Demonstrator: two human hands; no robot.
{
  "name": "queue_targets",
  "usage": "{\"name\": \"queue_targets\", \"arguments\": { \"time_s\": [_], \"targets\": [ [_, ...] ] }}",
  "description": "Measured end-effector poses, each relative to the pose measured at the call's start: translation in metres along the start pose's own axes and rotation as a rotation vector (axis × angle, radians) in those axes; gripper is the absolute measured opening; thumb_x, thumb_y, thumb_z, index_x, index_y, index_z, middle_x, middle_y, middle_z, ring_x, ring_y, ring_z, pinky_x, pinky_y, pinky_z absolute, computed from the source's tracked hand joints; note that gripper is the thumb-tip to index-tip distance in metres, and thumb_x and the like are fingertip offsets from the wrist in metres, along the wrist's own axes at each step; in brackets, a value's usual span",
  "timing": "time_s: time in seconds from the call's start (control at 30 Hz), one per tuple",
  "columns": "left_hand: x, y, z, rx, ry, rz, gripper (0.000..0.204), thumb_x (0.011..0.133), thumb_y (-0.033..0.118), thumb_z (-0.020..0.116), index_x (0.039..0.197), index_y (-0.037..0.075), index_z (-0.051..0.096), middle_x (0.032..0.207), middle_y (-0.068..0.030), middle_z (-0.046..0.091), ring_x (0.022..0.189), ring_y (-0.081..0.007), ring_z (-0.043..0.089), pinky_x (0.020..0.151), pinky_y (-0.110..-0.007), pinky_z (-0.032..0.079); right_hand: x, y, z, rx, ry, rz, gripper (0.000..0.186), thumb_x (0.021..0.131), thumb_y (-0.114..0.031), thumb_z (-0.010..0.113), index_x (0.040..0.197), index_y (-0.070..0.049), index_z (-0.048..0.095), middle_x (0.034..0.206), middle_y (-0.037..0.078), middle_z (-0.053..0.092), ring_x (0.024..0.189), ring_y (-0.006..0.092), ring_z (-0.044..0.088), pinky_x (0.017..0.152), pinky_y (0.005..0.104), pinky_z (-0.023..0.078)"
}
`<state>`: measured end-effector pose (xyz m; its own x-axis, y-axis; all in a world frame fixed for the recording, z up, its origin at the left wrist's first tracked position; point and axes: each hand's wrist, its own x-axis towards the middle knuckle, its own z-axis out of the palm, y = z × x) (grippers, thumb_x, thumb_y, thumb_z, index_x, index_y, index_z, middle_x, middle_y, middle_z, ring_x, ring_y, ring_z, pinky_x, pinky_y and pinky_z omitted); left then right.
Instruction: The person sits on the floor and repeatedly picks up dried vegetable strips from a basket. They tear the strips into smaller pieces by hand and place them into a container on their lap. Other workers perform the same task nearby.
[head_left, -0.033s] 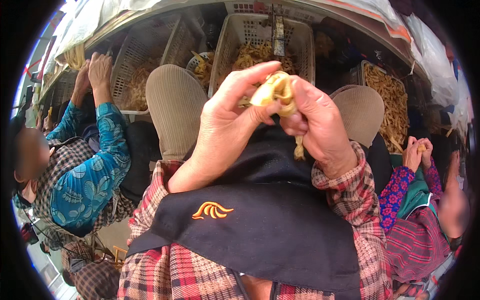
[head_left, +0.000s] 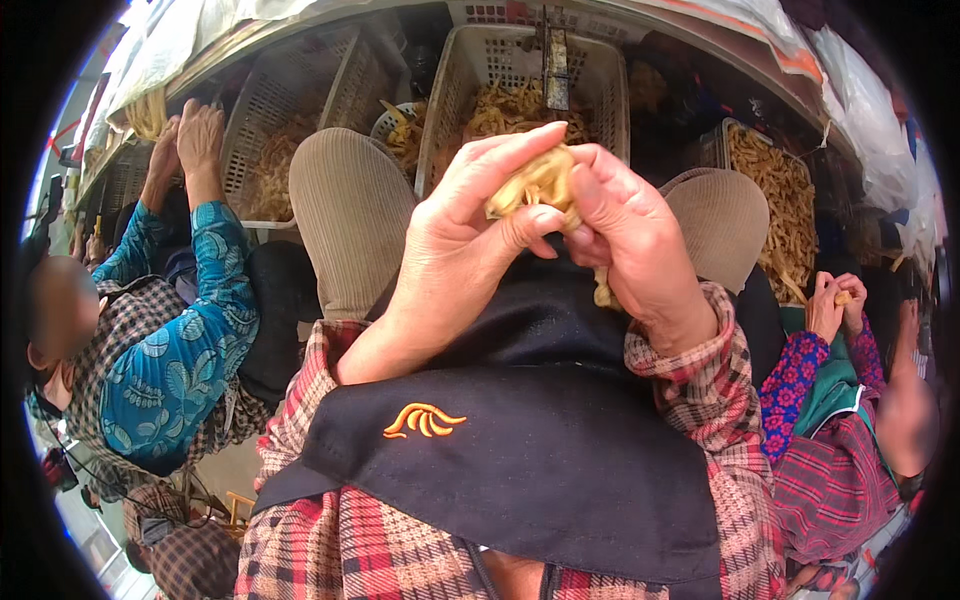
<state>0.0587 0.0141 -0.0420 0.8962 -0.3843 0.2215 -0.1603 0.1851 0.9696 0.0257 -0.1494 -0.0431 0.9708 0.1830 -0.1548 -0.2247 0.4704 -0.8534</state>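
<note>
Both hands hold a pale yellow, wrinkled, folded piece of food (head_left: 540,182) above my lap. My left hand (head_left: 455,235) cups it from the left, thumb across its lower part and fingers over the top. My right hand (head_left: 645,255) grips it from the right, thumb pressed on it and fingers curled, with a knobbly end dangling below. Behind my hands a white perforated crate (head_left: 440,75) holds yellowish strips (head_left: 505,105). My black apron (head_left: 510,470) lies across my lap, between corduroy-covered knees (head_left: 345,220).
More crates (head_left: 250,180) and a small basket (head_left: 385,125) stand left of centre; a bin of strips (head_left: 765,185) stands right. A co-worker in blue sleeves (head_left: 180,350) sits at my left, another in patterned sleeves (head_left: 790,390) at my right. A white-covered ledge (head_left: 720,30) runs above.
The piece in my hands has turned and shifted slightly left. My right hand's fingers have come further over its top, and my left hand has moved slightly.
</note>
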Motion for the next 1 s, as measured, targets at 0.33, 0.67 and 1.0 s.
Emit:
{"name": "queue_targets", "arguments": {
  "time_s": [0.33,0.67,1.0],
  "targets": [
    [0.003,-0.010,-0.016,-0.164,0.000,-0.252,0.033,0.104,0.021,0.054,0.128,-0.001,0.061,0.097,-0.0066,0.068,0.077,-0.0095,0.065,0.068,-0.022,0.055,-0.004,0.001,-0.007,-0.194,0.090,0.080,0.028,0.102,-0.036,0.056,0.108,-0.009,0.060,0.085,-0.007,0.058,0.063,-0.0022,0.039,0.053,0.0160,0.027],
    [-0.004,0.006,-0.010,0.171,-0.150,-0.394,0.037,0.103,0.022,0.055,0.131,0.000,0.058,0.070,0.0022,0.051,0.057,-0.0042,0.047,0.048,-0.020,0.045,-0.009,-0.004,-0.001,-0.187,0.123,-0.022,0.037,0.104,-0.040,0.051,0.109,-0.005,0.063,0.084,-0.007,0.060,0.065,0.0029,0.049,0.060,0.0194,0.039],
    [0.006,-0.001,-0.028,-0.857,-0.099,-0.564,0.053,0.105,0.047,0.038,0.121,0.000,0.057,0.062,0.0046,0.040,0.048,-0.0048,0.039,0.039,-0.025,0.046,-0.037,-0.006,-0.015,-0.877,-0.056,-0.275,0.025,0.102,-0.020,0.056,0.111,0.003,0.064,0.086,0.002,0.061,0.076,0.0103,0.054,0.069,0.0243,0.044]
  ]
}}
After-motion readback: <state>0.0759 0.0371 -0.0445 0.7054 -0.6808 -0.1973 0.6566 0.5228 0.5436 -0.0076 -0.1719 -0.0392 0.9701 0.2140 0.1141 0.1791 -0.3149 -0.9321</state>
